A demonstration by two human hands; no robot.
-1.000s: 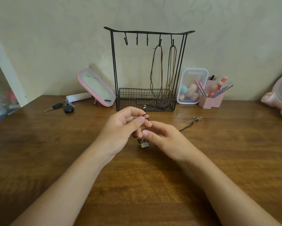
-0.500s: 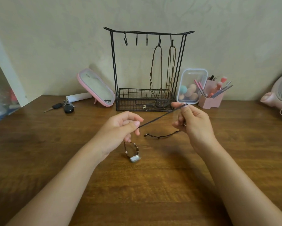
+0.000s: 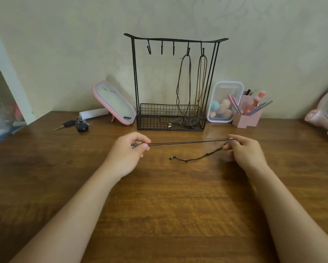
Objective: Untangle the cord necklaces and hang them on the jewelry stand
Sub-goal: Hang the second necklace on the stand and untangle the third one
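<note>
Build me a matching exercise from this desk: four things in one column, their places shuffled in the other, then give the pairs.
Things
1. black cord necklace
2. car keys
3. makeup sponges
4. brown cord necklaces

Places
A. hanging from hooks of the jewelry stand
B. inside the clear plastic box
C. pulled taut between the left hand and the right hand
D. lying on the table, left of the pink mirror

Pairs: 1-C, 2-D, 3-B, 4-A
</note>
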